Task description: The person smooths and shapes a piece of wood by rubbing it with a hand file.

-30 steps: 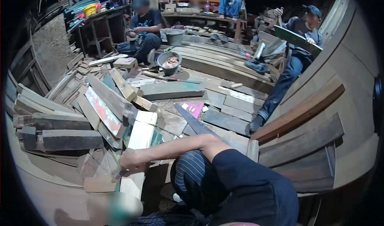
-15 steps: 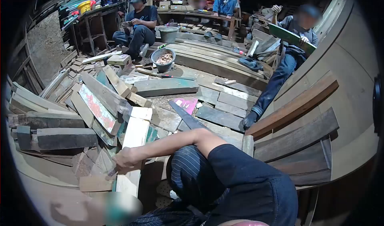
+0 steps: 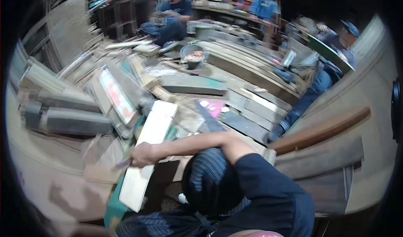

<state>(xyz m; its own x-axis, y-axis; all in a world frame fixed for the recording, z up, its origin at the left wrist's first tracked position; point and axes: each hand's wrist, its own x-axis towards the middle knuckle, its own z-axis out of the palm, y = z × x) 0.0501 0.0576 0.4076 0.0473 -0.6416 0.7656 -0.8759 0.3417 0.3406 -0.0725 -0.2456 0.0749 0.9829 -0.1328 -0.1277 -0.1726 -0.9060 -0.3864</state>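
Where the room opens out ahead of me, a run of long planks [image 3: 252, 71] stretches across the floor, streaky with blur. Around it sit three others: a person in a dark shirt [image 3: 178, 11] at the left, a person in blue [image 3: 264, 10] at the back, and a person with one leg stretched out [image 3: 321, 84] at the right, behind a slanting green panel [image 3: 329, 54]. In the foreground a bare arm reaches across a knee in striped trousers [image 3: 208, 167]. Over on the right lies a reddish-brown beam [image 3: 323, 131]; nearer the middle of the floor, a thick grey plank [image 3: 193, 84].

The white board [image 3: 155, 126] lies lengthwise, left of the knee, slanting away from the worker — a strip of green board [image 3: 113, 205] shows beside its near end. Beyond it come a bucket of wood scraps [image 3: 194, 56], a dark tapering blade [image 3: 209, 117] and a magenta piece [image 3: 215, 107].

The right hand [image 3: 145, 154] rests across the white board, fingers curled in round a thin purplish thing [image 3: 121, 165] — too blurred to name. The left hand is hidden from me, so I can't tell how its fingers stand.
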